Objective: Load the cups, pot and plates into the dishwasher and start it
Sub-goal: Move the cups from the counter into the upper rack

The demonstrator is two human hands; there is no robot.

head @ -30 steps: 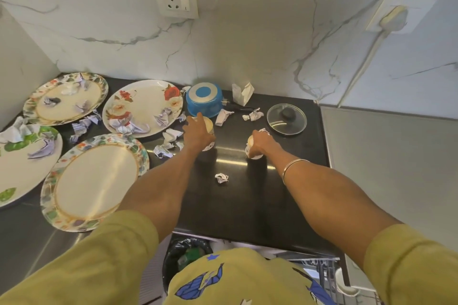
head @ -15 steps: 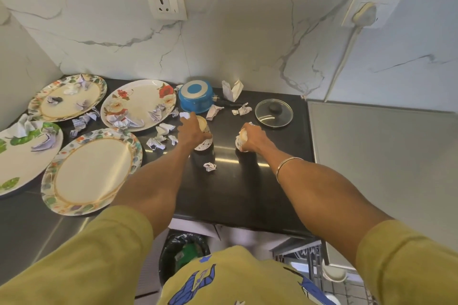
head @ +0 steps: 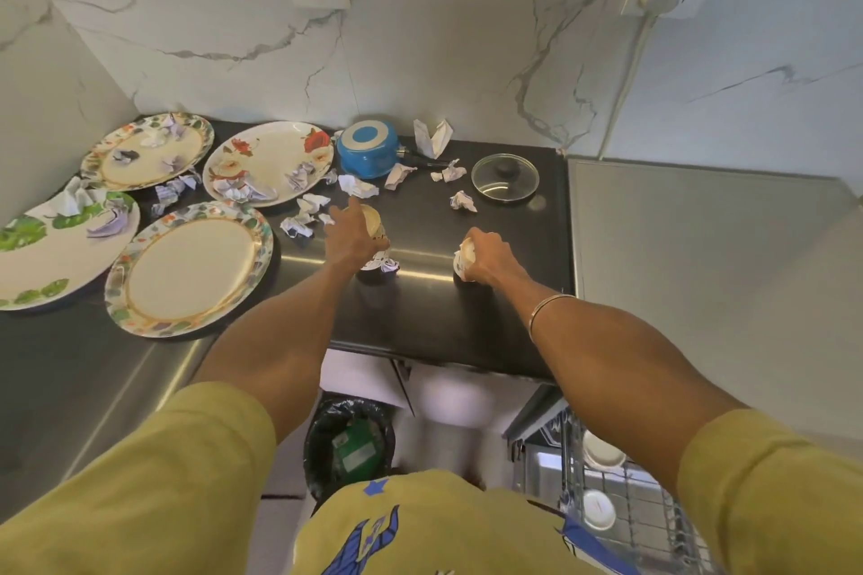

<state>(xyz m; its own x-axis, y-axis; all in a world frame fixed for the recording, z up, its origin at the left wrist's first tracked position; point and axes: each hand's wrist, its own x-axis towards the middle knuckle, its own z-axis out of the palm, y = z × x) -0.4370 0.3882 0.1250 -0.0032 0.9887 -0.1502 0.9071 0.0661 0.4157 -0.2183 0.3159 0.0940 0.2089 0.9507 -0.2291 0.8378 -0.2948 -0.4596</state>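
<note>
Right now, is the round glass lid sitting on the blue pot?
No: the round glass lid lies flat on the black counter, apart from the upside-down blue pot to its left.

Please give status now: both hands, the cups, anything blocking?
Left hand grips one cup, right hand grips second cup. Both cups on counter. Crumpled paper scattered nearby.

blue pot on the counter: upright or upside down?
Upside down. The blue pot shows its flat base with a pale ring facing up; its glass lid lies apart on the counter.
</note>
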